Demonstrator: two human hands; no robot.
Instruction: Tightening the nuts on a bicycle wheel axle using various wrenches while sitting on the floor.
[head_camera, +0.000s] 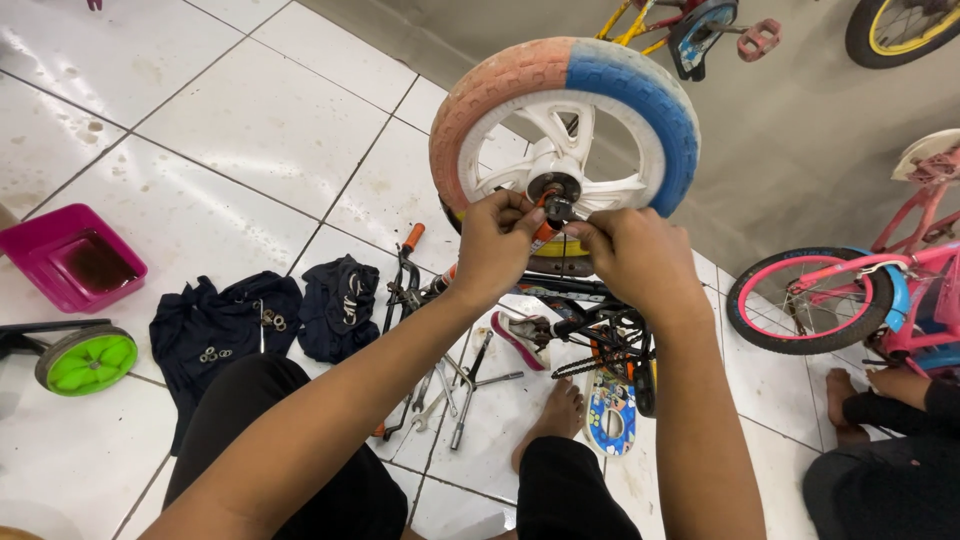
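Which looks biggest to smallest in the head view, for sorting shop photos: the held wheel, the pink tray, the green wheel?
1. Held wheel, though nearness to the camera inflates it.
2. Pink tray.
3. Green wheel.

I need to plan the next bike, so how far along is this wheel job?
Done: the small bike lies upturned, wrenches spread on the tiled floor, washers on the dark cloth. In hand: left hand and right hand work at the axle of the white wheel. Left: those loose washers remain unfitted.
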